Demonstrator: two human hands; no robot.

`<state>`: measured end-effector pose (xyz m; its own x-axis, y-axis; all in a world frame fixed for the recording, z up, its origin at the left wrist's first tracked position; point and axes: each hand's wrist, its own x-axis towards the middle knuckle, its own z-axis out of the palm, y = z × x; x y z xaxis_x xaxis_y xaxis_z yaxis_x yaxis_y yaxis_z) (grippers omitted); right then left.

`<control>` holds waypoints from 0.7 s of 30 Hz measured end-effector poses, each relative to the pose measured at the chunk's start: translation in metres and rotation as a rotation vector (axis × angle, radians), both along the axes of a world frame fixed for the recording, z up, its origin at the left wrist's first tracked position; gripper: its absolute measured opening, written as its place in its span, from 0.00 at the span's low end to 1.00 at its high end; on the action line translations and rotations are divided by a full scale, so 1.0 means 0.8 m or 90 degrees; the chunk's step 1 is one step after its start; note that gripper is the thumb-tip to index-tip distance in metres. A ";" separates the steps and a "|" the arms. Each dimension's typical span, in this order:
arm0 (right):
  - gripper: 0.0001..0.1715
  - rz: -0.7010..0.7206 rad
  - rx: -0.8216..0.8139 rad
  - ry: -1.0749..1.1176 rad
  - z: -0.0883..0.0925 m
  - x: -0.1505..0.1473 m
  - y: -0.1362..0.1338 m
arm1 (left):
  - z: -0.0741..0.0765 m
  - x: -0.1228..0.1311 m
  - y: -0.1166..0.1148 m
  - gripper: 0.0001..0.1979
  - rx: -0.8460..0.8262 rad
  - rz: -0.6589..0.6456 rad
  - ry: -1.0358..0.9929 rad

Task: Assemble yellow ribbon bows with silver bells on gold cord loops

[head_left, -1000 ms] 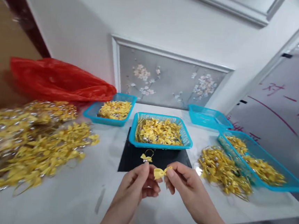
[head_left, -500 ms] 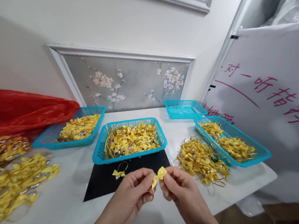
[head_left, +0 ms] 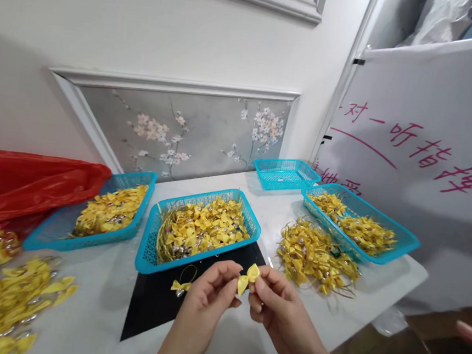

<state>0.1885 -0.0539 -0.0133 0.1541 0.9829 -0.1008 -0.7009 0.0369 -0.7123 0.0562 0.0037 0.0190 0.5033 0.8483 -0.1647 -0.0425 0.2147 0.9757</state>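
Observation:
A small yellow ribbon bow [head_left: 247, 279] is pinched between my two hands above the front of the table. My left hand [head_left: 216, 291] grips its left loop between thumb and fingers, and my right hand [head_left: 275, 297] has the right loop the same way. Whether a bell or cord hangs from this bow is hidden. Just left of my left hand, another bow with a gold cord loop and a silver bell [head_left: 180, 288] lies on a black mat [head_left: 146, 301]. Behind my hands stands a blue basket [head_left: 195, 263] filled with such bows.
More bows lie in a loose heap [head_left: 315, 255] at right and a spread pile [head_left: 6, 300] at left. Other blue baskets [head_left: 398, 254] stand around, one under a red plastic bag [head_left: 32, 187]. A fingertip [head_left: 470, 332], apparently another person's, shows at the right edge.
The bow has turned in my fingers, so both loops now face me more fully. My view has shifted slightly right. A fingertip has appeared at the right edge.

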 end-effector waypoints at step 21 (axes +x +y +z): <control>0.19 -0.047 -0.019 -0.188 -0.008 0.004 -0.015 | -0.011 0.005 -0.001 0.10 0.108 0.046 0.017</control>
